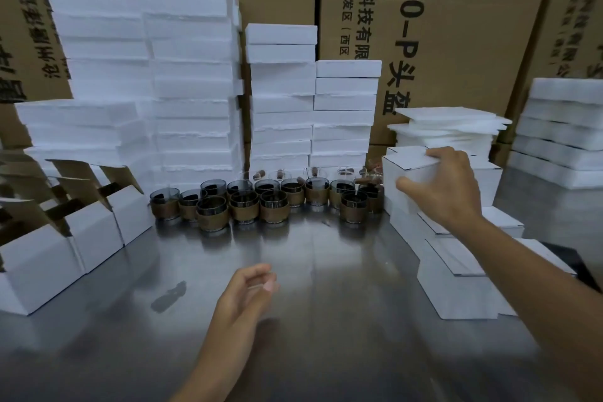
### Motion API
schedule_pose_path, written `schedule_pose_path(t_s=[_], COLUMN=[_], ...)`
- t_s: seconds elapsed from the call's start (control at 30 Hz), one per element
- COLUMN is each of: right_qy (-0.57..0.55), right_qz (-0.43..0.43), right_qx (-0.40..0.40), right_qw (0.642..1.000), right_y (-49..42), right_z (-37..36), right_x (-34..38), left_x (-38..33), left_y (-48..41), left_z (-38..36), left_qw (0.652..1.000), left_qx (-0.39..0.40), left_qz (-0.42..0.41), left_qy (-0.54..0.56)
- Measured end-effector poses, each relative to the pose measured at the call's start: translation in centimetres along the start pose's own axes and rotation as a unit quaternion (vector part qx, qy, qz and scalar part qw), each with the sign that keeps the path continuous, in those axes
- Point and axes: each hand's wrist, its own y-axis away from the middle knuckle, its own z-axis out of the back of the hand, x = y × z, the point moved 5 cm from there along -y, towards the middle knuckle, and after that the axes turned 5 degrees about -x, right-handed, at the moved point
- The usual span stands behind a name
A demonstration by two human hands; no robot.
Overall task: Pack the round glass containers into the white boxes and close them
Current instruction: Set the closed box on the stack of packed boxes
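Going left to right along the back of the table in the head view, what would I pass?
Open boxes → glass containers → closed box gripped by the right hand → foam stack.

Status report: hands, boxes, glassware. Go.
Right hand grips closed white box on the right-side pile. Left hand empty, over steel table. Glass containers in rows at back, unpacked. Nothing between hands and them.
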Motion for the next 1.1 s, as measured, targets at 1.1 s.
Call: schedule_pose_path(t_s=[1.1], right_qy=[-0.081], right_qz=[0.136], right_qx=[0.257], right_qw=[0.953], right_y=[11.5], right_z=[-2.0], right_x=[6.4], left_x=[-0.4], left_y=[0.1], left_z=[-0.5], left_qw=[0.999], left_qx=[0.016], left_qz=[-0.024], left_qy=[-0.040])
